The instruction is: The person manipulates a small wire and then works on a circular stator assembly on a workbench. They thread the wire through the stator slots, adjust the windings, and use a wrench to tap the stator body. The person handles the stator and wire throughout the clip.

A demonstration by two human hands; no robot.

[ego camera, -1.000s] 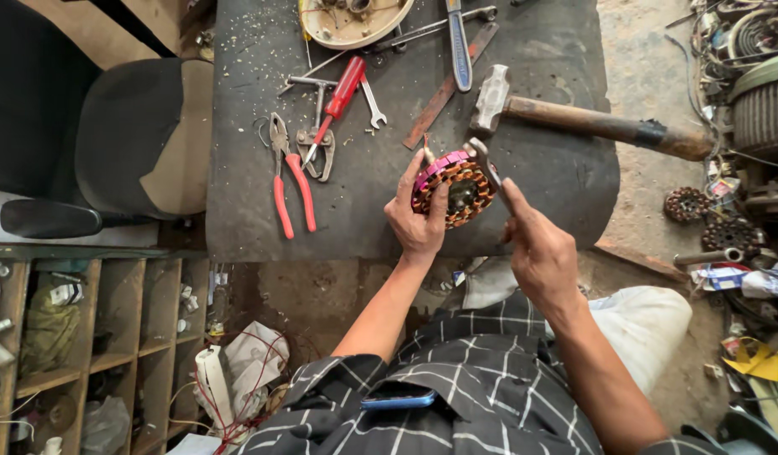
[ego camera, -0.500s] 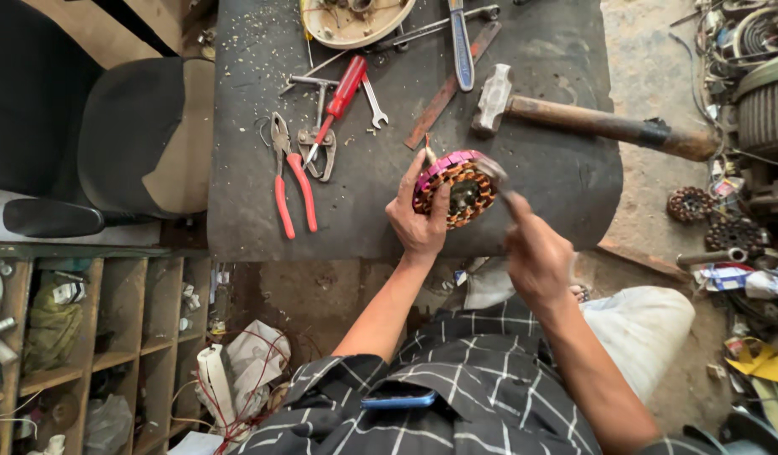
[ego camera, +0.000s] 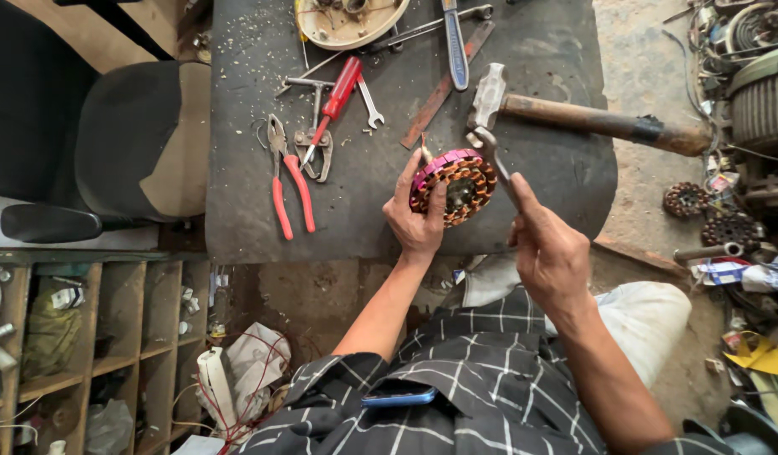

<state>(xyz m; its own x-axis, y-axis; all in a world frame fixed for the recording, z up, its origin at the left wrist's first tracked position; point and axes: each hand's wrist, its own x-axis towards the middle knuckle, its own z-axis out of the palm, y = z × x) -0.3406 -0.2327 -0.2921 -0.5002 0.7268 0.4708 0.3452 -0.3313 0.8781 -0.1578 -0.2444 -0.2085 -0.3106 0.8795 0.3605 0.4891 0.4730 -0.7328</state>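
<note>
Stator position: the wound motor stator [ego camera: 455, 185], copper coils with a pink band around its rim, is standing on edge near the front of the dark workbench [ego camera: 262, 168], its flat face tilting toward the camera.
Left hand: the left hand [ego camera: 418, 223] is pinching the stator from 7 o'clock, thumb on the face, fingers curling over the rim at 10 o'clock.
Right hand: the right hand [ego camera: 551, 253] is closing around the handle of a metal spanner [ego camera: 494, 160].
Key relation: the spanner's long axis is running from 5 o'clock up to 11 o'clock; its head is sitting at the stator's rim at 1 o'clock, possibly touching, though the view is too coarse to confirm.
Nearby: hammer [ego camera: 574, 114] lying just beyond at 12 o'clock; red-handled pliers [ego camera: 288, 181] well apart at 9 o'clock.
</note>
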